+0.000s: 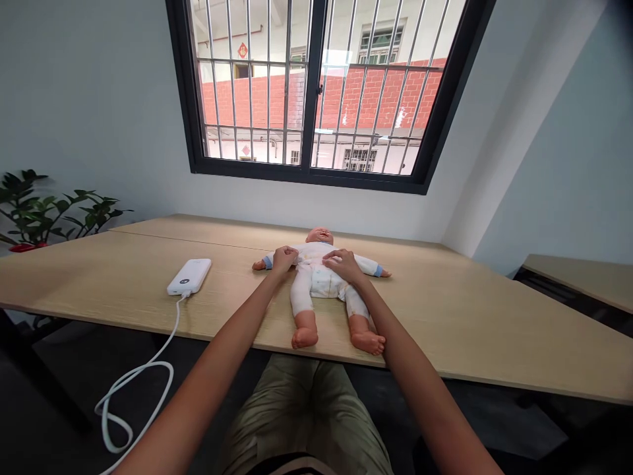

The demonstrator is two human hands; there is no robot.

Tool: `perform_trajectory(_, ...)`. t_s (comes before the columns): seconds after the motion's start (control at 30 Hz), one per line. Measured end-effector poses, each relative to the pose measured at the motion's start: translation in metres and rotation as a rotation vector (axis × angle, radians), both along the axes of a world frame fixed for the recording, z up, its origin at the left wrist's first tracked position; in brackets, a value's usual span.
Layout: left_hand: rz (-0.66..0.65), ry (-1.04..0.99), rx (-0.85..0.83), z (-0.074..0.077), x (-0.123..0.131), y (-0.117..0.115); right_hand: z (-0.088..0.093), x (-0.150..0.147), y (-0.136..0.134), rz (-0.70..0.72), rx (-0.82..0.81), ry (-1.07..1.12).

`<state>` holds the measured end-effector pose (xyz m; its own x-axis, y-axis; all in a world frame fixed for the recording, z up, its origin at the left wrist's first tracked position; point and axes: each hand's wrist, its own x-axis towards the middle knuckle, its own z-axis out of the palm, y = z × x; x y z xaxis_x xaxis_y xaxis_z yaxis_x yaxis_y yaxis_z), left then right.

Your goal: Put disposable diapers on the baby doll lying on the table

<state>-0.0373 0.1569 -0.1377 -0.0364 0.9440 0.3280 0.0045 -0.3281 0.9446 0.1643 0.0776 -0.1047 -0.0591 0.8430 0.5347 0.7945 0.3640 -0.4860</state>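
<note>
A baby doll (317, 254) lies on its back on the table, arms spread and feet towards me. It wears a white top with blue cuffs, a diaper (326, 284) and white leg coverings; its feet are bare. At the doll's waist, on the left side, my left hand (285, 258) is closed in a pinch on the white top. Opposite it, my right hand (345, 265) rests over the belly, its fingers bent together on the top's fabric. Little of the cloth between the fingertips shows.
A white power bank (190, 276) lies left of the doll, its white cable (168, 340) hanging over the front edge of the wooden table (469, 316). A potted plant (44, 211) stands at the far left. Behind the table is a wall with a barred window (311, 86).
</note>
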Motion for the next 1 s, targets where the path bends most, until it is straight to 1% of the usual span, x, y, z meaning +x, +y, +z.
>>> perform_trajectory(0.2, -0.003, -0.008, 0.021, -0.003, 0.000, 0.006, -0.001, 0.004, 0.005, -0.011, 0.098, 0.136)
perform_trajectory(0.33, -0.025, 0.004, 0.070, -0.001, -0.002, 0.003, -0.002, 0.004, 0.004, -0.001, 0.108, 0.147)
perform_trajectory(0.4, -0.087, 0.034, 0.100, 0.003, -0.005, -0.001, -0.003, 0.003, 0.004, 0.005, 0.108, 0.149)
perform_trajectory(0.57, -0.386, 0.223, 0.139, 0.016, -0.015, -0.014, -0.007, 0.003, 0.006, -0.006, 0.091, 0.207)
perform_trajectory(0.63, -0.429, 0.270, 0.163, 0.018, -0.015, -0.016, -0.008, 0.003, 0.008, -0.017, 0.091, 0.217)
perform_trajectory(0.8, -0.413, 0.283, 0.226, 0.017, -0.010, -0.019, -0.008, 0.004, 0.007, -0.021, 0.076, 0.195)
perform_trajectory(0.9, -0.393, 0.253, 0.241, 0.020, -0.006, -0.024, -0.005, 0.002, 0.003, -0.023, 0.090, 0.192)
perform_trajectory(1.0, -0.347, 0.207, 0.268, 0.024, -0.003, -0.031, 0.000, -0.002, -0.002, 0.060, 0.110, 0.239)
